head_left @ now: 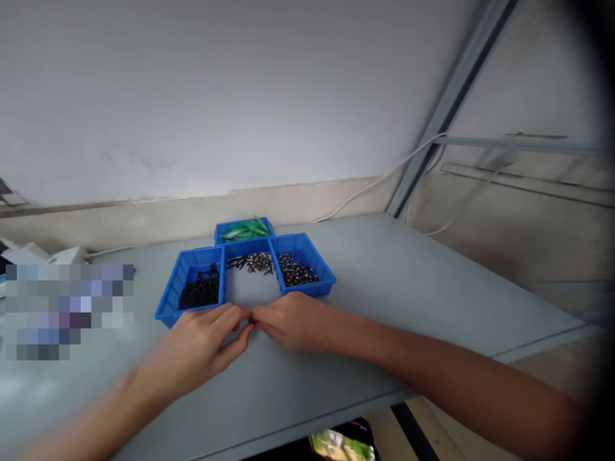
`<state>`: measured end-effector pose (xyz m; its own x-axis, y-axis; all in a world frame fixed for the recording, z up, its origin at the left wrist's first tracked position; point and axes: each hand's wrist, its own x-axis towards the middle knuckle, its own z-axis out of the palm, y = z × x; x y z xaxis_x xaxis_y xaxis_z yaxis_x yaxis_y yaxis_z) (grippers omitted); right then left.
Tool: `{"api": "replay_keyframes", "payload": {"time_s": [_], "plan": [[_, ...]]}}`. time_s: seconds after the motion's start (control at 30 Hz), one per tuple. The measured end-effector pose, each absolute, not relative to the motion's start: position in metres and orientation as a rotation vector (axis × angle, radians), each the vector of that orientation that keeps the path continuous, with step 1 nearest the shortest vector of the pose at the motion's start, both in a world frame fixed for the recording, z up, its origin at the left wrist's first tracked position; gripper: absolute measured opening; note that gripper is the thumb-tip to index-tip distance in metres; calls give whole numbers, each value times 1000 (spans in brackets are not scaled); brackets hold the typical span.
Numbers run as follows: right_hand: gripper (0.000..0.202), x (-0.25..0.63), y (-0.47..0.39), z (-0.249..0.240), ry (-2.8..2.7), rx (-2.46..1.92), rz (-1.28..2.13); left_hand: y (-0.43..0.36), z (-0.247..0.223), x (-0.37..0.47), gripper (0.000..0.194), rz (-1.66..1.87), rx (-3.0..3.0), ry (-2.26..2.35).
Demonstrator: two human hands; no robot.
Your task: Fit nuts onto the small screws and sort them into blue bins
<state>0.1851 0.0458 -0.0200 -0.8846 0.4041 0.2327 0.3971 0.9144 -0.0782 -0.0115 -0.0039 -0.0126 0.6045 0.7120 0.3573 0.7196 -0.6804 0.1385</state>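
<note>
My left hand (pixel 211 336) and my right hand (pixel 298 322) meet fingertip to fingertip above the table, in front of the blue bins. Between their pinched fingers sits a small dark part (pixel 252 319), mostly covered, so its kind does not show. Just behind my left hand is a blue bin with black screw-like pieces (pixel 199 291). Beyond my right hand stands another blue bin holding small shiny metal parts (pixel 298 272). A loose pile of dark and metallic pieces (pixel 254 262) lies on the table between these bins.
A third blue bin at the back holds green plastic-looking strips (pixel 246 229). The grey table (pixel 375 275) meets a wall behind. A white cable (pixel 355 195) runs up to a metal post (pixel 423 134) at right. White objects (pixel 62 256) stand at left, near a blurred-out patch.
</note>
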Motion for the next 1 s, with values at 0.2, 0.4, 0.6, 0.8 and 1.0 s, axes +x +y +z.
{"api": "replay_keyframes", "payload": {"time_s": [0.2,0.4,0.6,0.8,1.0], "plan": [[19,186,45,-16,-2818,-633,177,-5,-9,-12,15,-605,-2831,-1218],[17,190,46,-11,-2756,-728,88,-4,-7,-9,14,-396,-2781,-1472],[24,190,42,-14,-2749,-501,-84,-3,-10,-6,19,-139,-2831,-1553],[23,190,43,-13,-2788,-539,-70,-4,-11,-6,19,-156,-2827,-1554],[18,190,46,-10,-2854,-722,-65,-3,-8,-8,17,-247,-2800,-1560]]}}
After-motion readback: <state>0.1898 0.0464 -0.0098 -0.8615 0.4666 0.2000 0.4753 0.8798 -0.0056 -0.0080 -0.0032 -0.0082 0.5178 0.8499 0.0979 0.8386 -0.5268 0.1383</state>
